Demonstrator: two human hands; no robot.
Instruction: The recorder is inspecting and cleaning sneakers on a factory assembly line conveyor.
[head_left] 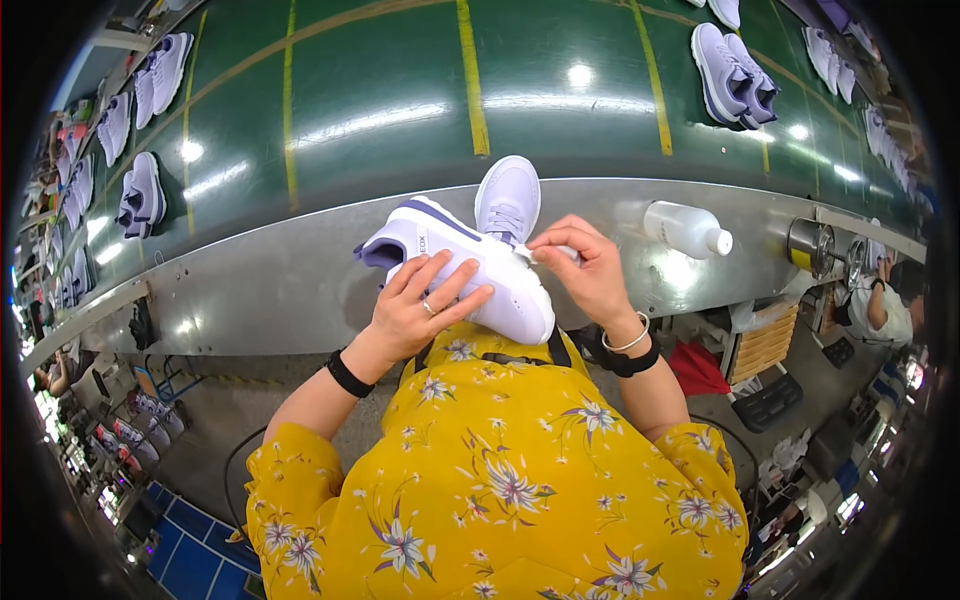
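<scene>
A pale lavender sneaker (510, 290) with a white sole lies on its side in front of me, its toe toward the lower right. Spread across its side are the fingers of my left hand (415, 308), gripping it. My right hand (590, 275) pinches a small white piece (524, 253) against the sneaker's upper edge; its kind is too small to make out. Just beyond, a second lavender sneaker (508, 195) rests with its toe pointing away, partly hidden by the first. A white bottle (682, 228) lies on its side to the right of my right hand.
The grey metal ledge (270, 295) runs along a green conveyor belt (380, 80) with yellow stripes. Pairs of sneakers (735, 78) stand on the belt at both sides. A metal cylinder (808, 247) is mounted at the ledge's right. Another person (880, 308) is at far right.
</scene>
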